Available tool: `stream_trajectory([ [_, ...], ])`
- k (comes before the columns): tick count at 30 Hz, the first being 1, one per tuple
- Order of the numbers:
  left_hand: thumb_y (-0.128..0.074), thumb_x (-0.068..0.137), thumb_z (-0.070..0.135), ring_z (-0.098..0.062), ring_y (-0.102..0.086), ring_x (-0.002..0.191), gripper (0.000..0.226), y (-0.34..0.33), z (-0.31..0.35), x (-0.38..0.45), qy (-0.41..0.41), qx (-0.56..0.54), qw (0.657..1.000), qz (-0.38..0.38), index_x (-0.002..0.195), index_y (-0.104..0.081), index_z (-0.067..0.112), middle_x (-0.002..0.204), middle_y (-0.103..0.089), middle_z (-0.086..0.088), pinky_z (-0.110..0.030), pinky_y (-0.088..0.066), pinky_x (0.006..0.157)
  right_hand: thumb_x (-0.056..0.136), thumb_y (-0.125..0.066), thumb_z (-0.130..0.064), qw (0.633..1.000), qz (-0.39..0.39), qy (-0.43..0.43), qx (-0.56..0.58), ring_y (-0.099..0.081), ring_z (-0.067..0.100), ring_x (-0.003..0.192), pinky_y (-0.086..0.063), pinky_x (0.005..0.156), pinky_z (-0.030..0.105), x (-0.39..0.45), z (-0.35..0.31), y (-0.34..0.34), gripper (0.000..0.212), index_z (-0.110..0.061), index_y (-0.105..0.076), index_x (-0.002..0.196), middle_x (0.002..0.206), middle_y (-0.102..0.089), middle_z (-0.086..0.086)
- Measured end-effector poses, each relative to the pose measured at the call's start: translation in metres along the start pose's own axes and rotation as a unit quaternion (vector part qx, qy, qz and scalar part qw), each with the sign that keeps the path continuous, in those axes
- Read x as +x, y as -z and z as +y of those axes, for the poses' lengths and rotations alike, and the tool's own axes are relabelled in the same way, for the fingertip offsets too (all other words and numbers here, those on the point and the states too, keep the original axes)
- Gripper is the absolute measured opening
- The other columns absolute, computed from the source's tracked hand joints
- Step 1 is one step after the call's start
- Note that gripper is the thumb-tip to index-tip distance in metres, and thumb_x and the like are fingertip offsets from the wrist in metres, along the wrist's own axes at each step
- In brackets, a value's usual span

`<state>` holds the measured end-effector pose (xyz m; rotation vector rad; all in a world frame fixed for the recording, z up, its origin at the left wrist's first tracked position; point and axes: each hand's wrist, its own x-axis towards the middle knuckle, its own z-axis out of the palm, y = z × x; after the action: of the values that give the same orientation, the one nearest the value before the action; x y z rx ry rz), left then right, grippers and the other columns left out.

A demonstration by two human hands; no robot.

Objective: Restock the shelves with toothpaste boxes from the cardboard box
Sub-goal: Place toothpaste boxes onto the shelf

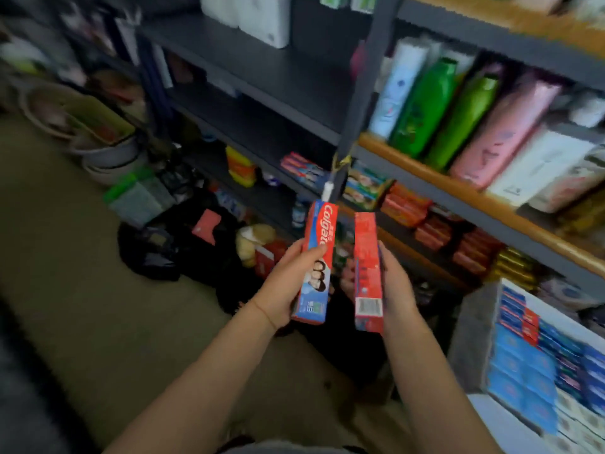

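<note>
Both forearms reach forward, left hand (288, 283) and right hand (397, 290) each with fingers clamped on an upright toothpaste box (316, 260), best slid flat beside the toothpaste stack (302, 168) left of the shelf post (355, 119).

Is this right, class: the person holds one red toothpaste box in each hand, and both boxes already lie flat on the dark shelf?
Not quite. The left hand and right hand each grip a red toothpaste box, but the head view shows both boxes held upright in the air, not yet on the dark shelf.

Glossy printed card toothpaste box (315, 260); matt dark shelf board (262, 70) with wooden edge (458, 188).
</note>
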<state>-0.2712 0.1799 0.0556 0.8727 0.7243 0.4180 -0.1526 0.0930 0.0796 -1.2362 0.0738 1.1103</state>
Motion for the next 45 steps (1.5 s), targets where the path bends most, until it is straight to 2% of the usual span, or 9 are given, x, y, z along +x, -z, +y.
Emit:
stream_trajectory([
  [3,-0.058,0.097,0.026,-0.026,-0.066,0.07,0.023,0.06,0.021,-0.005,0.023,-0.032,0.998,0.038,0.115,-0.058,0.01,0.084,-0.068,-0.017,-0.035,-0.057,0.068,0.091,-0.056,-0.039,0.999,-0.019,-0.004,-0.036,-0.06,0.02,0.049,-0.051,0.046,0.024,0.009,0.026,-0.058,0.033,-0.008,-0.062,0.081,0.065,-0.061,0.011],
  [6,-0.056,0.098,0.032,-0.04,-0.064,0.105,0.039,0.096,0.037,0.002,0.039,-0.059,0.996,0.046,0.128,-0.059,0.007,0.116,-0.068,-0.024,-0.052,-0.05,0.097,0.091,-0.064,-0.04,0.995,-0.04,0.007,-0.093,-0.072,0.032,0.085,-0.059,0.083,0.046,0.015,0.046,-0.107,0.041,-0.005,-0.071,0.11,0.097,-0.074,0.019],
  [15,-0.066,0.087,0.049,-0.021,-0.074,0.088,0.044,0.146,0.072,0.059,0.036,-0.059,0.997,0.029,0.116,-0.069,0.017,0.098,-0.076,-0.007,-0.031,-0.056,0.071,0.074,-0.036,-0.082,0.932,-0.027,0.071,-0.353,-0.065,0.024,0.107,-0.053,0.096,0.047,0.105,0.095,-0.188,0.061,-0.049,-0.058,0.121,0.121,-0.064,0.004],
  [19,-0.068,0.087,0.048,-0.024,-0.072,0.083,0.055,0.166,0.087,0.108,0.025,-0.057,0.993,0.104,0.125,-0.064,0.009,0.098,-0.073,-0.012,-0.032,-0.056,0.068,0.087,-0.038,-0.071,0.922,-0.085,0.036,-0.375,-0.07,0.014,0.098,-0.055,0.093,0.039,0.145,0.075,-0.211,0.054,-0.033,-0.064,0.114,0.113,-0.07,0.0],
  [24,-0.054,0.092,0.042,-0.022,-0.068,0.067,0.032,0.173,0.119,0.173,0.105,-0.093,0.985,0.096,0.09,-0.069,0.014,0.079,-0.07,-0.009,-0.032,-0.052,0.066,0.104,-0.033,-0.048,0.894,-0.14,0.048,-0.423,-0.062,-0.006,0.085,-0.046,0.062,0.007,0.209,0.044,-0.227,0.032,-0.044,-0.045,0.133,0.108,-0.063,-0.012],
  [30,-0.037,0.092,0.029,-0.028,-0.071,0.074,0.041,0.158,0.129,0.247,0.109,-0.236,0.961,0.093,0.099,-0.069,0.005,0.085,-0.071,-0.016,-0.04,-0.051,0.079,0.07,-0.06,-0.068,0.848,-0.124,0.052,-0.512,-0.058,0.015,0.119,-0.048,0.103,0.039,0.285,0.023,-0.219,0.079,-0.07,-0.021,0.139,0.139,-0.05,0.005],
  [34,-0.031,0.094,0.022,-0.031,-0.071,0.076,0.042,0.158,0.118,0.291,0.159,-0.256,0.95,0.085,0.1,-0.067,0.0,0.088,-0.072,-0.02,-0.04,-0.05,0.082,0.074,-0.068,-0.056,0.805,-0.071,0.088,-0.582,-0.057,0.017,0.115,-0.047,0.103,0.035,0.314,0.005,-0.206,0.088,-0.06,-0.019,0.146,0.128,-0.051,0.006],
  [41,-0.037,0.097,0.02,-0.027,-0.058,0.082,0.024,0.166,0.104,0.369,0.248,-0.181,0.945,0.109,0.091,-0.059,0.01,0.084,-0.062,-0.009,-0.043,-0.046,0.091,0.081,-0.068,-0.052,0.673,0.049,0.129,-0.727,-0.034,0.031,0.135,-0.034,0.109,0.044,0.383,-0.001,-0.197,0.091,-0.021,-0.022,0.154,0.153,-0.032,0.007],
  [45,-0.037,0.084,0.003,-0.022,-0.041,0.058,0.018,0.164,0.095,0.404,0.286,-0.141,0.937,0.14,0.07,-0.038,0.014,0.064,-0.04,-0.006,-0.035,-0.045,0.063,0.085,-0.068,-0.027,0.566,0.076,0.125,-0.811,-0.031,0.034,0.137,-0.031,0.109,0.046,0.419,-0.002,-0.193,0.077,-0.015,-0.026,0.149,0.15,-0.032,0.01],
])
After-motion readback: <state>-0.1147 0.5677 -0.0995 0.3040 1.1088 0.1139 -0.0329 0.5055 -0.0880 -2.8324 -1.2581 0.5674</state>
